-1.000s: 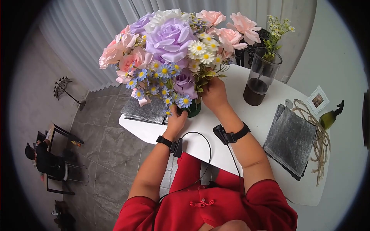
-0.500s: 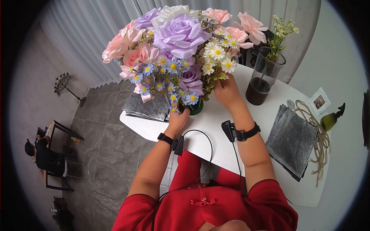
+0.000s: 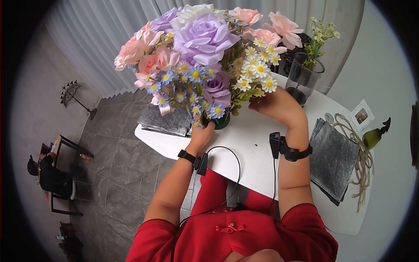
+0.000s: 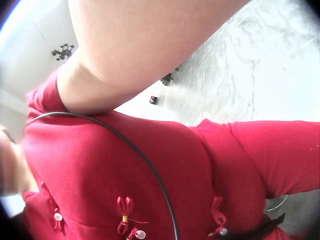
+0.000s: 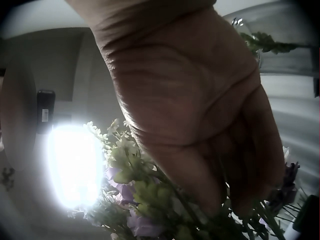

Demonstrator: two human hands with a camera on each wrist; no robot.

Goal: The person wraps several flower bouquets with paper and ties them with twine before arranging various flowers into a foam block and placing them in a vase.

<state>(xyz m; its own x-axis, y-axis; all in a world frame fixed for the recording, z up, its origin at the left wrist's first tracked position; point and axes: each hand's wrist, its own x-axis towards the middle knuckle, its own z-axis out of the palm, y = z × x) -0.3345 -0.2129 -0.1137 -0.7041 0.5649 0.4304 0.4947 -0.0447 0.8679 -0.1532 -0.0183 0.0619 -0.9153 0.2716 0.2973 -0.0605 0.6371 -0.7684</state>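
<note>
A large bouquet of artificial pink, purple and white roses with blue daisies (image 3: 195,75) stands in a dark green vase (image 3: 222,122). Low on the bouquet's left side, the left hand (image 3: 202,134) holds the vase, its thumb against the side and its fingers largely hidden by flowers. The right hand (image 3: 281,107) is bent at the wrist under the white daisies (image 3: 260,70). In the right wrist view, thumb and fingers of the right hand (image 5: 200,110) come together among green stems and leaves (image 5: 150,195), pinching the daisies' stem. The left wrist view shows no hand.
A tall glass vase (image 3: 305,77) with dark contents stands right of the bouquet. Grey sheets (image 3: 331,159), twine (image 3: 363,174), a white frame (image 3: 361,115) and a green bottle (image 3: 372,137) lie farther right. More grey sheets (image 3: 168,121) lie left. A seated person (image 3: 54,177) is in the background.
The right hand has moved right and bent at the wrist, and the white daisies have shifted right and spread out. The left hand has stayed by the green vase since half a second ago.
</note>
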